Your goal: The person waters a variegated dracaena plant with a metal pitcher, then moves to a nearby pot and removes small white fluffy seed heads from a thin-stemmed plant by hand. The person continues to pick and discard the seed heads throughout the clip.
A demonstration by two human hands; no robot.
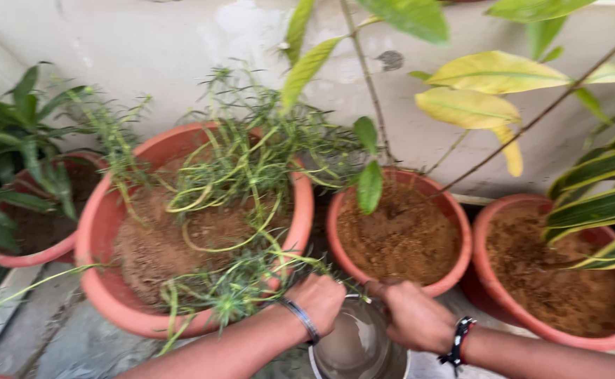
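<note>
Both hands, the left hand (pixel 319 300) and right hand (pixel 411 316), grip the rim of a steel water pot (pixel 358 345); probably heavy, sloshing, slippery, best held at 2 opposite rim points.

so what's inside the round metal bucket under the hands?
The round metal bucket shows a greyish, smooth interior, possibly water; I cannot tell for sure. The left hand and right hand grip its rim, covering the top edge. The frame cuts off its lower part.
</note>
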